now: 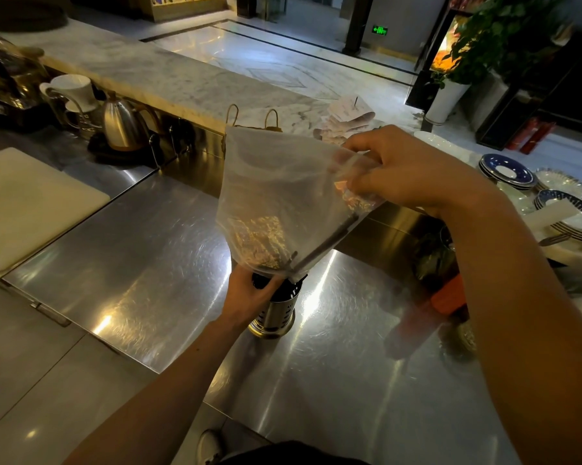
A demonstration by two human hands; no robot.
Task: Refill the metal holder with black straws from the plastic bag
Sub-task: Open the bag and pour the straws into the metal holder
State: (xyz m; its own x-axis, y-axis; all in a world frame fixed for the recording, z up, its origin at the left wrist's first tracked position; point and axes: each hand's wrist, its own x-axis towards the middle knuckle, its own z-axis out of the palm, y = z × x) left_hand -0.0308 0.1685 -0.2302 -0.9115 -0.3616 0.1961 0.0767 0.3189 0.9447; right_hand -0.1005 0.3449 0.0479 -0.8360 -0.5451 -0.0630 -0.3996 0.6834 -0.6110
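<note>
A round metal holder (pixel 277 313) stands on the steel counter, its top full of black straws (pixel 279 292). Above it hangs a translucent plastic bag (pixel 276 189), tipped mouth-down over the holder. A single black straw (pixel 329 241) lies slanted along the bag's right edge. My right hand (pixel 407 169) pinches the bag's upper right corner. My left hand (pixel 249 293) is wrapped around the bag's mouth and the holder's rim together. The holder's left side is hidden behind this hand.
A steel counter (pixel 148 280) spreads around the holder. A white cutting board (pixel 24 203) lies left. A kettle (pixel 121 125) and white pitcher (pixel 71 92) stand at back left. Stacked plates (pixel 507 172) sit right. Paper receipts (pixel 346 119) rest on the marble ledge.
</note>
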